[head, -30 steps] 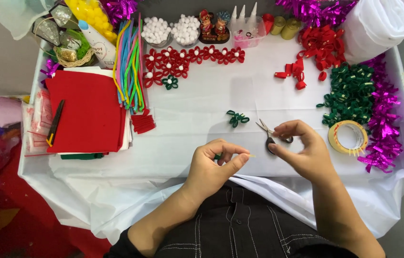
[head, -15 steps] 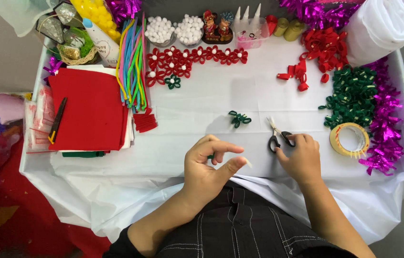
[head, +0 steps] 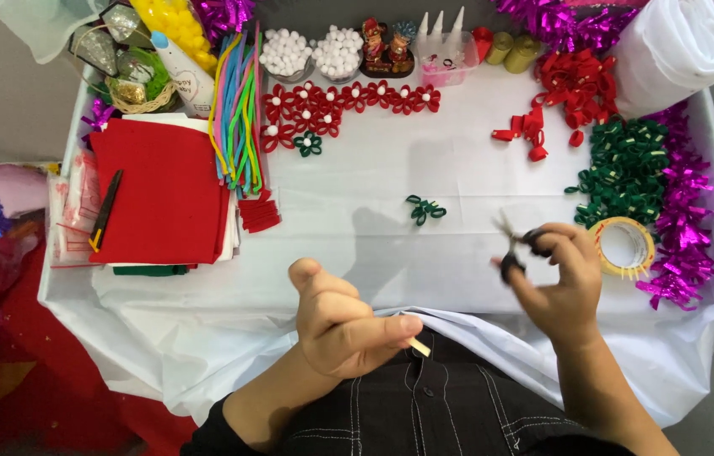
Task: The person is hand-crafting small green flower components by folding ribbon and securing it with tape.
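The person's left hand (head: 344,325) is hovering low over the near edge of the white table covering (head: 391,245), fingers curled in, with the thumb and forefinger pinching a small pale strip (head: 419,346) whose end is poking out to the right just above the dark shirt. The thumb is sticking upward and the forearm is angling in from the bottom of the view.

The right hand (head: 555,279) is sitting higher and further right, wrist bent, fingers looped through the black handles of a small pair of scissors (head: 513,249). The blades are pointing up and to the left, and they are blurred, so whether they are parted cannot be told. The hand itself is closed around the handles.

A small green ribbon flower (head: 424,209) is lying on the cloth between the hands and further back, apart from both. Just right of the right hand a roll of tape (head: 623,247) is resting beside a heap of green ribbon loops (head: 627,165). At the left, a stack of red felt sheets (head: 159,203) is lying with a black pen (head: 106,209) across it.
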